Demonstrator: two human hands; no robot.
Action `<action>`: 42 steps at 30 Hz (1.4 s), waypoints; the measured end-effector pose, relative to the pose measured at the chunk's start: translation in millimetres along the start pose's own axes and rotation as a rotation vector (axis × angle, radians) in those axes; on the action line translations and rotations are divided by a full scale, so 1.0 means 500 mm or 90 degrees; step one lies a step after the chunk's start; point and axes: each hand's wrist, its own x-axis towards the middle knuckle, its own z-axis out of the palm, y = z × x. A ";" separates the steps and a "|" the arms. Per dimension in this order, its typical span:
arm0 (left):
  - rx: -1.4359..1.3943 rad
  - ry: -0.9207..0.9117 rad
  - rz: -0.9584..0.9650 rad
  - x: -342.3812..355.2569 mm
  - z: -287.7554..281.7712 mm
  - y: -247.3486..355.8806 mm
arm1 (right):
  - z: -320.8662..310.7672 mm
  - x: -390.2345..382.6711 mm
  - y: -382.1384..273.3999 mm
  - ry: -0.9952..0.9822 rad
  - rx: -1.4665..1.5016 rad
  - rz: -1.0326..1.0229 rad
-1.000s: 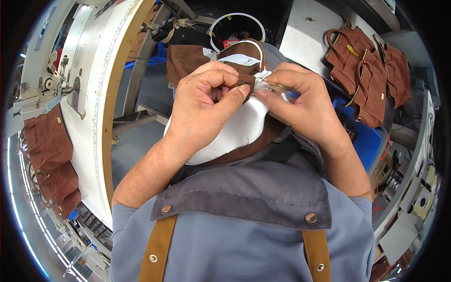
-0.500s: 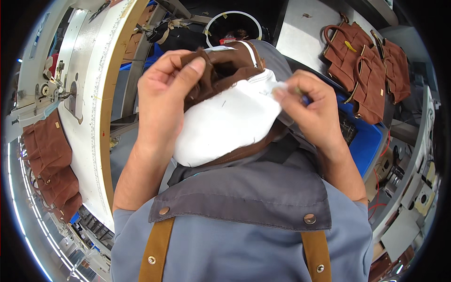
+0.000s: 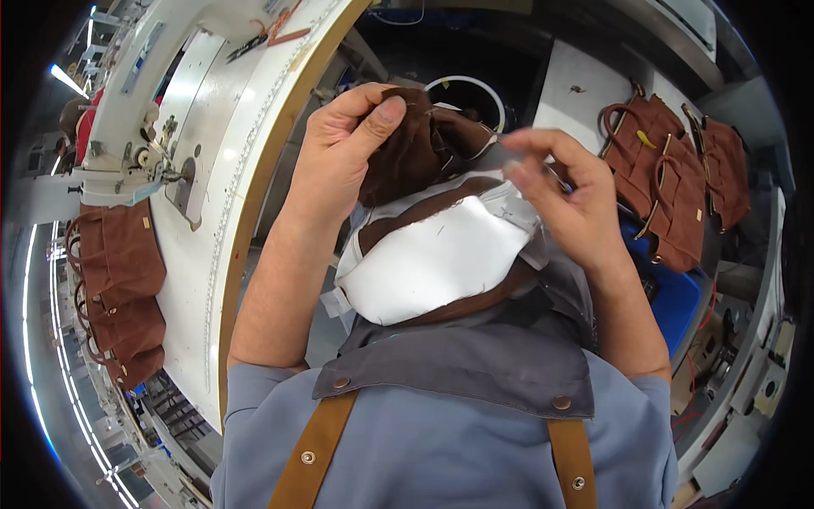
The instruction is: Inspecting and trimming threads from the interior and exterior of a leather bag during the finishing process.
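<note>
Across my lap lies an unfinished brown fabric bag [image 3: 407,144], its inside partly turned out. A smooth white panel [image 3: 441,259] with brown edges makes up its near side, and a few loose threads lie on the panel. My left hand [image 3: 352,148] is closed, pinching a raised brown edge between thumb and fingers. Just right of that edge, my right hand [image 3: 564,187] is held curled above the white panel's far corner. Motion blurs its fingertips. Something small with a metallic glint shows inside the right hand, too unclear to name.
On the left stands a white sewing table [image 3: 191,318] with a sewing machine [image 3: 140,161] and orange-handled pliers [image 3: 254,42]. Brown handbags [image 3: 123,271] hang beyond it. More brown handbags [image 3: 657,161] lie at right, above a blue bin [image 3: 678,310]. A white-rimmed bucket [image 3: 500,102] stands ahead.
My left hand has lifted the brown fabric higher, opening it away from the white panel. The right hand has come off the panel's corner and moved up. The whole view has shifted.
</note>
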 end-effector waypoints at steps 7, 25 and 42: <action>0.280 -0.251 0.224 0.126 0.037 0.030 | 0.016 0.107 0.033 0.020 0.167 -0.143; 0.294 -0.198 -0.024 -0.055 -0.012 -0.002 | -0.359 0.193 0.249 0.534 0.194 -0.137; 0.536 -0.157 -0.060 -0.149 0.042 0.005 | -0.015 0.001 0.051 -0.142 -0.047 -0.086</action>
